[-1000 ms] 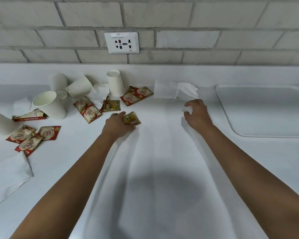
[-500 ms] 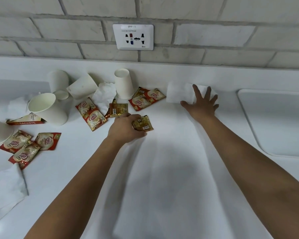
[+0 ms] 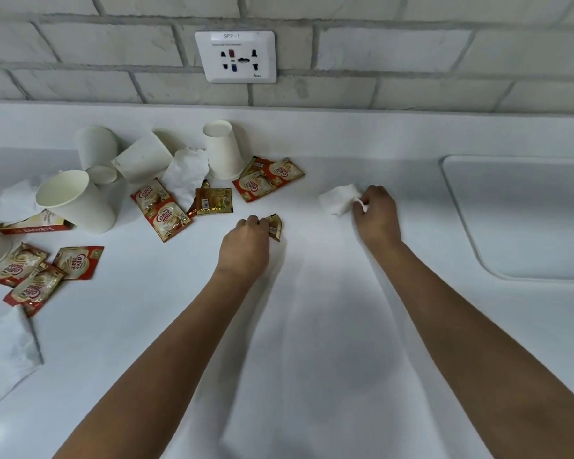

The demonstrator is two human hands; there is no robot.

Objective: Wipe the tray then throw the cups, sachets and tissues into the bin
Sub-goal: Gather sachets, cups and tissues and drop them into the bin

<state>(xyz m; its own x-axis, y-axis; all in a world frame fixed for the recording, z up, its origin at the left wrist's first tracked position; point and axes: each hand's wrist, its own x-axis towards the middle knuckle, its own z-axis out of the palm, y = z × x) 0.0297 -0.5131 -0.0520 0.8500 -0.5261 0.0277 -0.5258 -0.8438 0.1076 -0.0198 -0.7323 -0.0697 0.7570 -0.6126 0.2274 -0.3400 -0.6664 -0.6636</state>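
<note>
White table (image 3: 312, 342) below a grey brick wall (image 3: 411, 54) with a socket (image 3: 235, 56), viewed from above. Pinched a folded white tissue (image 3: 337, 200) with the right hand (image 3: 376, 215), grip closed on its near corner only, most of the sheet lying flat on the table, near the tray (image 3: 527, 223) but apart from it. Left that tray bare at the right edge, probably not yet wiped. Nipped a small gold sachet (image 3: 275, 227) by one edge with the left hand (image 3: 244, 248), grip closed on it, the packet tilted up off the table. Ignored the litter farther left: an upturned paper cup (image 3: 222, 150), a crumpled tissue (image 3: 186, 170), red creamer sachets (image 3: 161, 210), tipped cups (image 3: 77, 200) and another tissue (image 3: 4, 352) at the table's edge. Saw no bin anywhere. Risked losing the tissue mid-wipe, given so slight a hold on one corner: could have unfolded, dragged or slipped free under pressure. Risked dropping the gold sachet too, held by so little, and possibly scattering powder if torn, though could not tell whether opened. Might also have clipped the upturned cup with a forearm while reaching across for the rest.
</note>
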